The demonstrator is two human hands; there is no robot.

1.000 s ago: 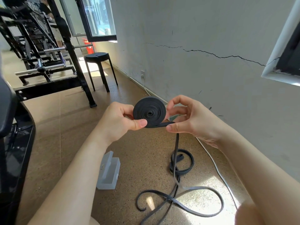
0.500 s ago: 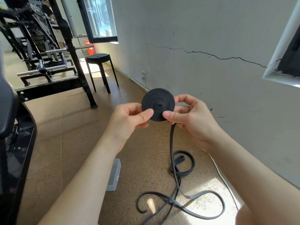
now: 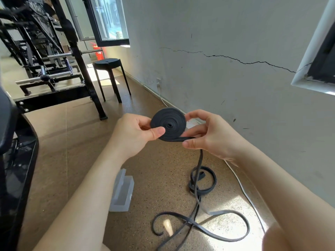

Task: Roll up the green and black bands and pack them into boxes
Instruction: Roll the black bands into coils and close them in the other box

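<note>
**A:** What fills most of the view?

**B:** A pale wall point(image 3: 235, 91) with a long jagged crack runs along the right hand's side. A speckled brown floor point(image 3: 63, 145) lies below both hands. Beyond the left hand and well apart from it stands a black weight rack point(image 3: 54, 69) with steel bars. A round black stool point(image 3: 108, 69) stands between that rack and the wall.

**A:** And the black band?

**B:** The black band point(image 3: 199, 223) is partly rolled. Its loose length drops from the hands to the floor, where it lies in open loops below the right hand and nearer the person. The wound part is a flat coil point(image 3: 169, 124). It is held up in the air between the two hands, with its spiral face turned toward the camera.

**A:** How do the hands hold it?

**B:** The left hand point(image 3: 132, 134) pinches the coil, with the thumb pressed on the near face close to the centre and the fingers curled behind. The right hand point(image 3: 212, 136) grips the coil's right edge. Its fingers curl round the back, and its thumb sits just under the strand where it leaves the bottom of the coil.

**A:** Any box?

**B:** A clear plastic box point(image 3: 123, 191) lies on the floor below the left forearm. It is near the loops but apart from them, and I cannot tell whether anything is inside.

**A:** Anything smaller?

**B:** A thin white cable point(image 3: 243, 191) runs along the floor at the foot of the wall, passing beneath the right forearm.
</note>
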